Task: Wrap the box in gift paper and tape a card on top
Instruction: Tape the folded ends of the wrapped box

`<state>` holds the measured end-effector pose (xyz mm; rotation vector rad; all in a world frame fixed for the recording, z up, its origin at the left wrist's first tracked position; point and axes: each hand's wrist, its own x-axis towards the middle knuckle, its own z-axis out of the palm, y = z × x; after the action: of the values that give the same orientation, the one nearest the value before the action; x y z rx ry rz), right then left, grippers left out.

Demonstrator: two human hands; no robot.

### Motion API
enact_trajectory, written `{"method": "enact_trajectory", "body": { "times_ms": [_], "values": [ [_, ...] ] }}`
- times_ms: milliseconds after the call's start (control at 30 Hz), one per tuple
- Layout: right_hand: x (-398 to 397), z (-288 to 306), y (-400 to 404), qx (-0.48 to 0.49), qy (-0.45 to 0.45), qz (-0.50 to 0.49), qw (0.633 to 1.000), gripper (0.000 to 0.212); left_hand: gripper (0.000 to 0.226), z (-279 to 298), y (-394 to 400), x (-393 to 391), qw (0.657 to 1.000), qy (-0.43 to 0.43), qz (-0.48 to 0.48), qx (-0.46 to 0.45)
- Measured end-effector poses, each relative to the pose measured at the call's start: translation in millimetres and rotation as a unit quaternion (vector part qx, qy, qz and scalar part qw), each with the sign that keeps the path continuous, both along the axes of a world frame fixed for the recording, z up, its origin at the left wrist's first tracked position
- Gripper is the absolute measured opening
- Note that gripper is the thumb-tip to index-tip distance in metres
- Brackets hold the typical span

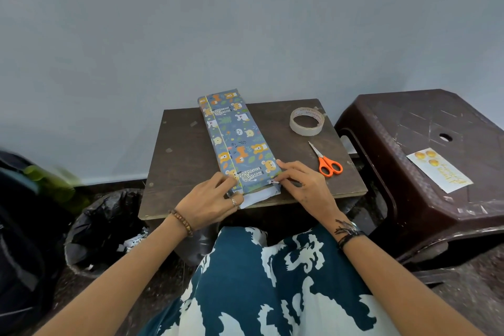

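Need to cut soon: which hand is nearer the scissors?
Right. The right hand is at the box's near right corner, just left of the scissors. The left hand is at the near left corner, across the box.

Landmark: wrapped box (236, 142), lying lengthwise down the mid of the small table (180, 172). Left of box: bare tabletop, wide lane to the edge. Right of box: tape roll (307, 121) toward the far corner, scissors (326, 160) nearer, a bare strip btwn them and box. Near end blocked: left hand (210, 200) and right hand (305, 185) on the paper there. Far end overhangs table, close to wall (245, 22). Further right: stool (425, 155) w/ card (439, 172) on top.
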<state>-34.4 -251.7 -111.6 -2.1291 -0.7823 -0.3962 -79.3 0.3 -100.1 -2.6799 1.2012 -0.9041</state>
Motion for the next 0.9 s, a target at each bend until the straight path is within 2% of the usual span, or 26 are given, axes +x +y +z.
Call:
{"method": "enact_trajectory", "body": {
  "times_ms": [267,433,733,900],
  "values": [
    [3,0,-5,-0.078,-0.070,0.022,0.994,0.025,0.030,5,-1,-2,1.000,0.015,0.019,0.009],
    [3,-1,-7,-0.111,-0.103,0.031,0.988,0.024,0.023,3,-6,-4,0.999,-0.002,0.032,0.007],
    [0,-4,-17,-0.180,-0.102,0.065,0.976,0.031,0.012,-6,-13,-6,0.997,0.001,0.059,-0.043],
    [1,-2,-14,-0.200,-0.146,0.050,0.968,0.027,0.024,-3,-13,-11,0.996,0.021,0.071,-0.054]
  ]
}}
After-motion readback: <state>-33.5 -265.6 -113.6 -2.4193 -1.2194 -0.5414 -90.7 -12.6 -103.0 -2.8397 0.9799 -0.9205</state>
